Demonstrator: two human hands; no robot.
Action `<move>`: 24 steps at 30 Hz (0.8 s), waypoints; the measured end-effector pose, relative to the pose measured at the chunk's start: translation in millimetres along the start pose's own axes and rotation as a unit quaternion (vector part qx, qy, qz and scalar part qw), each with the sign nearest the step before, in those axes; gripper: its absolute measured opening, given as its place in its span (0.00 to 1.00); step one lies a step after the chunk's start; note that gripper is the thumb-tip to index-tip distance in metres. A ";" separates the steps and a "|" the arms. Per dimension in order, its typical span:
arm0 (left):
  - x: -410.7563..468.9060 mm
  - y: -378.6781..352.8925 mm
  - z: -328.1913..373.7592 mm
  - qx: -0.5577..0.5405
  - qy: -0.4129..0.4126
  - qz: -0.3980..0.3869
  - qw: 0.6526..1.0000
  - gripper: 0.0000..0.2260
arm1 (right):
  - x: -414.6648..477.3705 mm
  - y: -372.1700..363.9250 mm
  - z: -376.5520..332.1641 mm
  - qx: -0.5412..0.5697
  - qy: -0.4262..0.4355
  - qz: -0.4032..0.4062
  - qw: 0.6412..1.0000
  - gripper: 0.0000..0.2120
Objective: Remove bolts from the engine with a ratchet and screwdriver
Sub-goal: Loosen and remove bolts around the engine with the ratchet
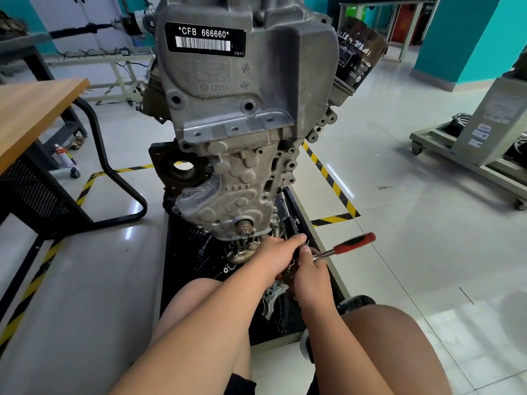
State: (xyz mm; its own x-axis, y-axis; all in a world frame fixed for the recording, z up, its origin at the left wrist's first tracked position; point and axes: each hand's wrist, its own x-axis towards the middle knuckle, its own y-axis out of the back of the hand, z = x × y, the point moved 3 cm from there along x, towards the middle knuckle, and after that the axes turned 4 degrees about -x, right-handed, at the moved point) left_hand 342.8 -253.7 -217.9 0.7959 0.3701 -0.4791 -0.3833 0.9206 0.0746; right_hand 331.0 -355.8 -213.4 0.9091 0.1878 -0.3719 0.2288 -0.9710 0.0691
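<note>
On engine, label "*CFB 666660*" (VWPT)

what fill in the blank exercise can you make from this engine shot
The long-handled metal ratchet by the right hand has a black and ____ grip.
The black label on the grey cast-metal engine reads CFB ____.
The striped floor tape is black and ____.
Missing: red; 666660; yellow

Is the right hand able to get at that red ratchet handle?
Probably yes: the right hand holds the ratchet near its head, and its red handle juts out uncovered just beside the hand.
</note>
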 end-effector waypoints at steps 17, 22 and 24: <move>-4.2 -1.4 0.2 0.024 -0.001 0.012 1.000 0.14 | -2.9 -7.6 3.5 0.168 -0.135 -0.082 0.973 0.28; -2.1 -1.8 -0.5 0.018 -0.003 0.009 1.000 0.15 | 0.4 -5.3 5.9 0.101 -0.111 -0.050 0.987 0.29; -1.5 -2.1 -0.3 0.020 -0.005 0.009 1.000 0.16 | 2.4 -3.9 7.3 0.065 -0.099 -0.034 0.992 0.28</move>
State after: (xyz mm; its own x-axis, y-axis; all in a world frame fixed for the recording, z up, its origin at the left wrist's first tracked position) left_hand 342.3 -256.1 -217.6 0.7934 0.3880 -0.4690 -0.3788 0.9179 0.1186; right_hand 329.7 -352.7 -221.3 0.8043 0.2336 -0.5463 0.2295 -0.9703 -0.0769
